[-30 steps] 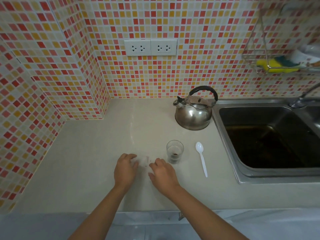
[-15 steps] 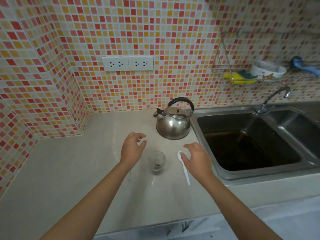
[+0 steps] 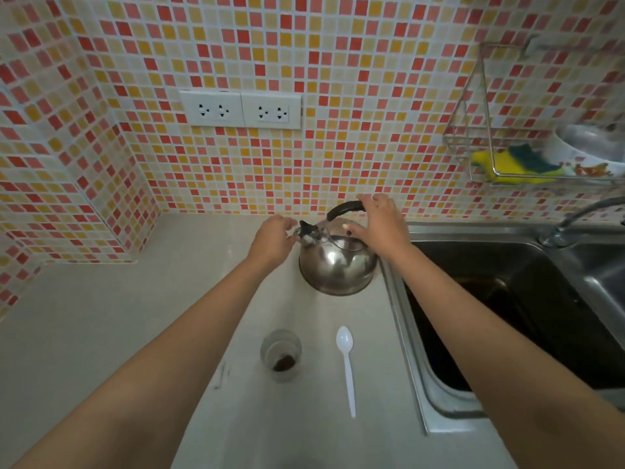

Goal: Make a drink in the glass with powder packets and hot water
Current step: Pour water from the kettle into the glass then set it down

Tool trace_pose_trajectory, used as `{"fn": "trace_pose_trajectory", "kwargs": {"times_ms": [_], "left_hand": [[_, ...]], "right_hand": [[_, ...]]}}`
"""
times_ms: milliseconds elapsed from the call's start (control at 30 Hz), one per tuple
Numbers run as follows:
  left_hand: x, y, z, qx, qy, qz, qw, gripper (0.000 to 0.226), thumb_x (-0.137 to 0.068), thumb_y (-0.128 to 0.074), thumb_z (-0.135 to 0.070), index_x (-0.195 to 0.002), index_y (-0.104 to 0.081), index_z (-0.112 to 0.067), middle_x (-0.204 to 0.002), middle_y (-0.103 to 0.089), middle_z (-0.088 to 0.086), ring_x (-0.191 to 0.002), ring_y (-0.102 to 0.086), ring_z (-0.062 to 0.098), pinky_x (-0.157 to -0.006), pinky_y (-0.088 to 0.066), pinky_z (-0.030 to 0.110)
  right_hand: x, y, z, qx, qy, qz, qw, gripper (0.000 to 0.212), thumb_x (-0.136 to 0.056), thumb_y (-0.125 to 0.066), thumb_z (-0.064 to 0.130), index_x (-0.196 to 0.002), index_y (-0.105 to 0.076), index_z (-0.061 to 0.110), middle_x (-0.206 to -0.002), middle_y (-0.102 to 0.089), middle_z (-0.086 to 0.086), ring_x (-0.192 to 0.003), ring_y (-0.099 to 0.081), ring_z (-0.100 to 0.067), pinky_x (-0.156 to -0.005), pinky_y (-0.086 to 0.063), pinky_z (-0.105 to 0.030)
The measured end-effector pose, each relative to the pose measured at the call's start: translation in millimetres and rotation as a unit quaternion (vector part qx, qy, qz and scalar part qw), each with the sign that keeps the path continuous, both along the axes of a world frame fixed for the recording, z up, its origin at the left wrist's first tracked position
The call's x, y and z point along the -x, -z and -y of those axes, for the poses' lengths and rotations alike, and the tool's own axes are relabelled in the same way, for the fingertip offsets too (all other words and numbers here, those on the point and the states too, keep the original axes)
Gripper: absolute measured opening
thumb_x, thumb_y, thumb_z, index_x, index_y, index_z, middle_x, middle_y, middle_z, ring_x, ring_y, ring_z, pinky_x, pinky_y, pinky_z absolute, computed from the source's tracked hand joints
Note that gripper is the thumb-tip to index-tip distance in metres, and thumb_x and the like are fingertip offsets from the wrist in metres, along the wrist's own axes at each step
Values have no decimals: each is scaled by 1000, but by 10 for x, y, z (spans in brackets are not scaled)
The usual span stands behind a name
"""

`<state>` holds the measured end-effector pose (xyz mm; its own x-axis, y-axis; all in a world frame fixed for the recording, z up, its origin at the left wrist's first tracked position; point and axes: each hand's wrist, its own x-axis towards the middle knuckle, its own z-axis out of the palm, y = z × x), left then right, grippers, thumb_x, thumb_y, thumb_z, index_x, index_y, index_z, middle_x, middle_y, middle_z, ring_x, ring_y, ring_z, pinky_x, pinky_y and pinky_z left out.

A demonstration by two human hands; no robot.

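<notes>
Beside the glass (image 3: 280, 354), spoon (image 3: 345, 365) bowl-end toward the kettle (image 3: 337, 262).

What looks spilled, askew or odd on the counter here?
Nothing much. The glass stands upright with dark powder inside, the spoon lies beside it, and the kettle sits upright. Only a small scrap, maybe packet litter, lies left of the glass.

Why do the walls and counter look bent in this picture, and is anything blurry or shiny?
Head view: the wide-angle lens bows the tile lines and the sink edge; the kettle mirrors bright patches; the left hand and right hand look slightly soft; the bowl in the wire rack at the right edge is smeared.
</notes>
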<state>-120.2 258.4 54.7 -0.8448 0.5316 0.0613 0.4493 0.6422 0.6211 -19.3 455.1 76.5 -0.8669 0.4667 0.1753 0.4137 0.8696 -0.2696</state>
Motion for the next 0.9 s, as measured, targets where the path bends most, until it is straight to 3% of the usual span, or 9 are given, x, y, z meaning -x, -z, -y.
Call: {"fn": "trace_pose_trajectory", "kwargs": {"times_ms": [133,233,333,433,500,600,667,833,900], "left_hand": [[107,60,-210,15,-14,33,999,40,-90,-64,-15,-129,-60,-8,-125,-62,13,-109,-61,31,-93,-48,35],[159,97,-324,21,-29,60,998,41,-90,-64,-14,-129,-59,-7,-119,-66,15,-105,-63,30,-86,-48,30],[184,97,-398,12,-44,78,996,38,-88,-66,-14,-125,-61,-6,-111,-69,15,-98,-65,29,-78,-46,26],[183,82,-413,-4,-57,87,995,34,-87,-67,-10,-120,-64,-3,-107,-70,17,-96,-67,30,-84,-52,31],[177,69,-394,-12,-58,90,994,30,-86,-68,-8,-115,-66,-3,-105,-70,17,-94,-67,30,-87,-54,34],[130,10,-326,-25,-45,89,995,27,-85,-69,-8,-111,-68,-3,-103,-70,16,-86,-66,25,-77,-51,27],[88,-69,-267,-40,-30,85,995,26,-85,-69,-9,-110,-69,-4,-100,-71,15,-78,-63,19,-70,-47,21],[-54,-377,-52,-85,-10,79,993,29,-80,-75,-10,-108,-71,-6,-87,-68,6,-75,-60,13,-69,-46,16],[-145,-513,52,-87,4,83,993,29,-77,-77,-9,-105,-72,-6,-81,-67,4,-71,-62,11,-70,-51,17]], "right_hand": [[270,51,-234,47,-48,49,997,60,-81,-61,53,-133,-44,29,-131,-53,-7,-121,-48,-28,-99,-45,-48],[363,83,-344,151,-67,14,986,43,-82,-66,39,-123,-57,26,-118,-63,-1,-108,-58,-22,-92,-49,-39],[400,89,-406,255,-75,-29,964,32,-81,-71,24,-113,-66,21,-109,-68,2,-103,-60,-18,-85,-43,-28],[381,63,-429,299,-94,-37,949,31,-78,-75,19,-109,-70,17,-105,-70,1,-101,-62,-18,-86,-45,-28],[343,46,-411,306,-99,-42,946,32,-76,-77,18,-107,-71,18,-103,-71,3,-98,-63,-16,-91,-48,-31],[289,-41,-373,289,-106,-49,950,31,-73,-79,22,-103,-72,23,-99,-71,8,-94,-63,-12,-91,-50,-33],[254,-161,-356,259,-116,-48,958,29,-74,-78,25,-103,-73,26,-100,-72,8,-93,-64,-11,-90,-51,-34],[105,-587,-223,185,-145,-46,971,30,-71,-79,33,-101,-73,31,-89,-71,14,-88,-65,-11,-83,-53,-35],[11,-739,-113,148,-166,-44,974,32,-71,-79,33,-102,-72,30,-94,-73,11,-87,-63,-9,-82,-53,-34]]}}
